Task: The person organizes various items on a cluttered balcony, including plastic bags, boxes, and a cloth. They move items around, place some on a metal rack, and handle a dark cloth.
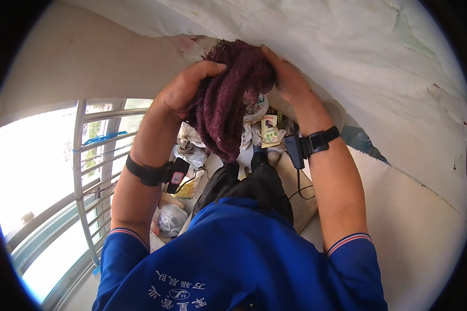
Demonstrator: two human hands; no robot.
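A dark maroon cloth (225, 101), worn and frayed at its upper edge, hangs in loose folds between my raised hands. On the cloth's left side my left hand (186, 85) grips it, thumb lying over the front and the other fingers hidden behind. At its upper right edge my right hand (284, 74) holds it, with most of the fingers out of sight behind the cloth. Just above and beyond the hands is a pale, wrinkled surface (295, 23), with peeling patches.
A metal window grille (101, 115) with blue string (103, 138) runs along the left. Filled plastic bags (190, 154) and a printed yellow packet (270, 131) lie around my feet. A flat board (295, 179) is by my right leg. Peeled wall (358, 140) shows at right.
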